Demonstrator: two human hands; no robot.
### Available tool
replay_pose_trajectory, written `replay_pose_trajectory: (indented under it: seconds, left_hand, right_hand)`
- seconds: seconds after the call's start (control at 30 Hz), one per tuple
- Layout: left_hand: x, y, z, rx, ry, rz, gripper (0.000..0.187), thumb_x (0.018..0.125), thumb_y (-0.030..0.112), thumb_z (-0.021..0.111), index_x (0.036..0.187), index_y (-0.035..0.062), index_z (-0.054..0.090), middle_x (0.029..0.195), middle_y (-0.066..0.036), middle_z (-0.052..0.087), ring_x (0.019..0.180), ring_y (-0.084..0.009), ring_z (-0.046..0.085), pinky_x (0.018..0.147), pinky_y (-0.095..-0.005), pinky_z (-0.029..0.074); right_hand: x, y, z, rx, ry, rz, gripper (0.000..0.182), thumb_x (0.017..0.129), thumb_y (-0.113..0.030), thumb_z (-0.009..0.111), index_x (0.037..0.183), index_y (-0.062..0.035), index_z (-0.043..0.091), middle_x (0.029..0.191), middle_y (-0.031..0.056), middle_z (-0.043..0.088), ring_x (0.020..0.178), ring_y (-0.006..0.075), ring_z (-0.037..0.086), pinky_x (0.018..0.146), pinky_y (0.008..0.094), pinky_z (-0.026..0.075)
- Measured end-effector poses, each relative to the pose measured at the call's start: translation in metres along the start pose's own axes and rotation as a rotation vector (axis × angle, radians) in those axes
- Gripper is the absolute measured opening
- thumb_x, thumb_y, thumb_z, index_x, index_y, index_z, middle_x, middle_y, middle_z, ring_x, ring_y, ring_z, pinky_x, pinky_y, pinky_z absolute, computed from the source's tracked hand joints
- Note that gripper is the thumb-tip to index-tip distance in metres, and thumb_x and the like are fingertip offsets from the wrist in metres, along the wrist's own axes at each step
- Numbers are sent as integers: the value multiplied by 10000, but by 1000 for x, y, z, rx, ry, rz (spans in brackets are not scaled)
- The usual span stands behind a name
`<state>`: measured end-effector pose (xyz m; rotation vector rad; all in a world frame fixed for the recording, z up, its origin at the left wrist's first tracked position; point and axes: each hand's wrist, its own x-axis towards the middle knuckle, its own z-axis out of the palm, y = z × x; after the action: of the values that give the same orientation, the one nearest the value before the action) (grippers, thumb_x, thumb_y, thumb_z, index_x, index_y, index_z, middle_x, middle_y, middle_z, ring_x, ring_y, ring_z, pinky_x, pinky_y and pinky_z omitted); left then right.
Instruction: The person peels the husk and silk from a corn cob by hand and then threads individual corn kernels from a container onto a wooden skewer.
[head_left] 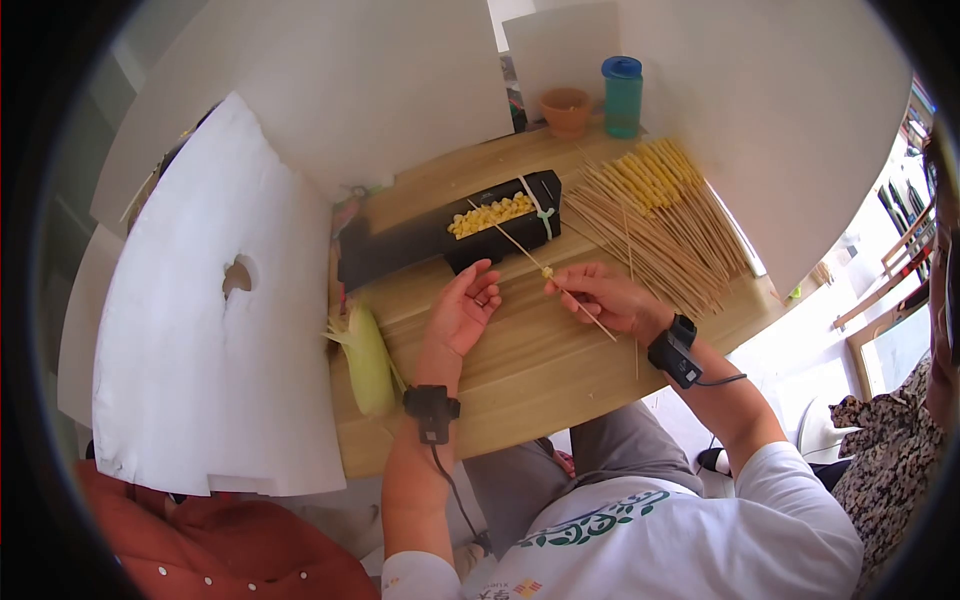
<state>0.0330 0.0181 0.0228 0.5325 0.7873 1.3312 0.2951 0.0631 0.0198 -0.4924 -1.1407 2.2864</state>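
Skewer point(525, 250) slants across the middle of the board point(520, 390), its far end over the loose kernels point(485, 218) in the black tray point(400, 240), its near end sticking out below the right hand point(600, 298). That hand's thumb and forefinger pinch the shaft just beside a bit of corn point(547, 272) threaded on it. From where I stand, that close grip looks right: holding near the corn should keep the thin stick from bowing, and a light, straight push with a slight twist ought to split fewer grains. The left hand point(462, 305) is palm up, apart from the stick, its fingers loosely curled; I see nothing in them. I'd keep that palm out of line with the far end, though I can't tell whether it is pointed. Corn-loaded sticks point(650, 175) lie in a heap to the right.
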Motion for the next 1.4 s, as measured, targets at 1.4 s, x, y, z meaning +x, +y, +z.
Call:
replay_pose_trajectory:
  seconds: [1.4]
  left_hand:
    - [-8,23,0,136,121,291,323,971,274,557,1190,38,579,916,-61,672,797,-139,613,707,-290,513]
  right_hand:
    - [-5,1,7,-199,-67,5,164,922,-147,631,1007,-7,628,701,19,632,484,22,454,439,161,341]
